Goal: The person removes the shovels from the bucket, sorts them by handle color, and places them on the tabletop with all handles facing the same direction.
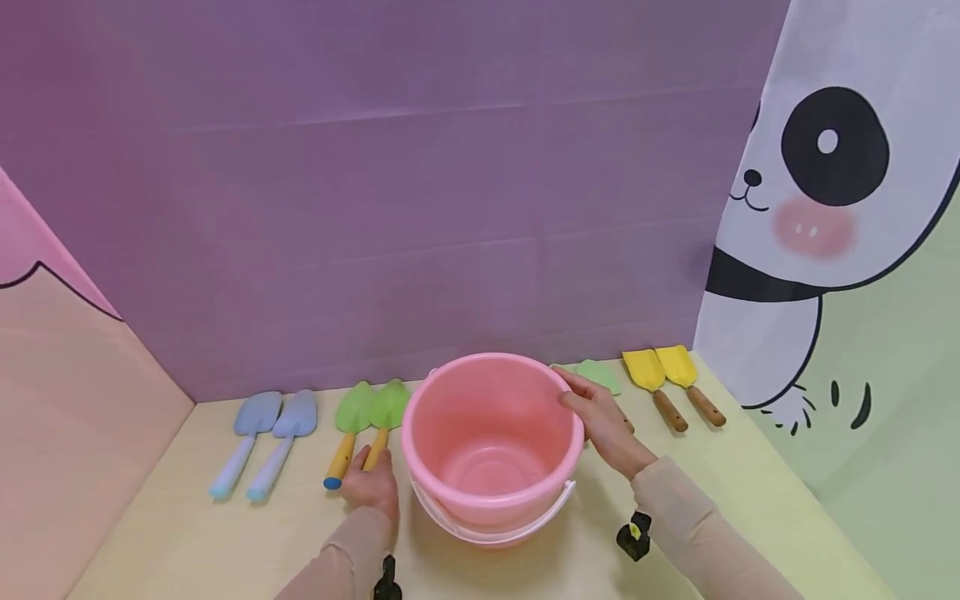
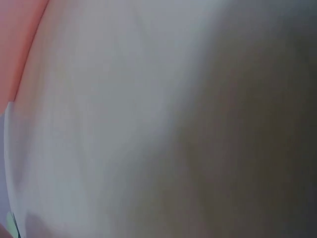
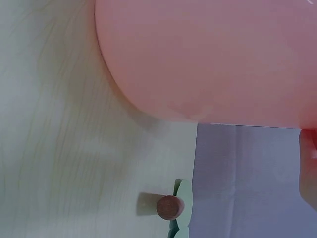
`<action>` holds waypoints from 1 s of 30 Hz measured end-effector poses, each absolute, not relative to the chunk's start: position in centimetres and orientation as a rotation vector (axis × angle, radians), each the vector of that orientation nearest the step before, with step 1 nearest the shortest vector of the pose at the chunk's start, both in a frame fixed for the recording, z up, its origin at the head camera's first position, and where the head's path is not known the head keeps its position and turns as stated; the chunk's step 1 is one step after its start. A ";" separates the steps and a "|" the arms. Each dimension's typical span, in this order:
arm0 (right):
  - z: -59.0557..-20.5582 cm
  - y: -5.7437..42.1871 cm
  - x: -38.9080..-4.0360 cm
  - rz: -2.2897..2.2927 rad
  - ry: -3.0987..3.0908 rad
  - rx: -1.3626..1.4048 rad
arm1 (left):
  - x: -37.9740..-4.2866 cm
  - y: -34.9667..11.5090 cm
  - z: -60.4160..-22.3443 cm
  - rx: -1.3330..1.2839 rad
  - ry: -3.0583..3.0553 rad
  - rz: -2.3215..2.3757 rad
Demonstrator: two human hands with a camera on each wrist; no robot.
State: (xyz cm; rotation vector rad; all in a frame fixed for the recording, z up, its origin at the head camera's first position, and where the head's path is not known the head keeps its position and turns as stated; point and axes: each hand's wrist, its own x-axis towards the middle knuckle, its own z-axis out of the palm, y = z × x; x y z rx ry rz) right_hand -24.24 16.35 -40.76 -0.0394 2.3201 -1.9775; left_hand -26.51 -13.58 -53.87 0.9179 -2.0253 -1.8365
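Note:
A pink bucket (image 1: 492,500) with a white handle (image 1: 517,533) stands tilted on the table, its mouth towards me. My right hand (image 1: 603,421) grips the bucket's rim at the right. In the right wrist view the bucket's side (image 3: 198,59) fills the top, with part of that hand (image 3: 308,173) at the right edge. Left of the bucket, my left hand (image 1: 372,487) holds the yellow-orange handle of a green toy shovel (image 1: 390,404) between thumb and fingers. Another green shovel (image 1: 355,408) lies beside it. The left wrist view shows mostly blurred table, not the grip.
Two pale blue shovels (image 1: 258,414) lie at the left. At the right are two yellow shovels (image 1: 643,369) with wooden handles, and light green ones (image 1: 598,375) partly hidden by my right hand and the bucket. A purple wall (image 1: 420,208) rises behind the table (image 1: 187,533).

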 end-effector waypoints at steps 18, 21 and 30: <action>-40.5 16.6 -24.7 -1.998 2.287 -0.083 | -25.4 -14.2 -54.1 0.792 -2.281 -1.746; -40.4 16.5 -24.6 -2.006 2.280 -0.086 | -25.0 -14.4 -54.2 0.733 -2.266 -1.738; -40.4 16.7 -24.4 -2.023 2.295 -0.077 | -24.3 -14.5 -53.7 0.690 -2.268 -1.763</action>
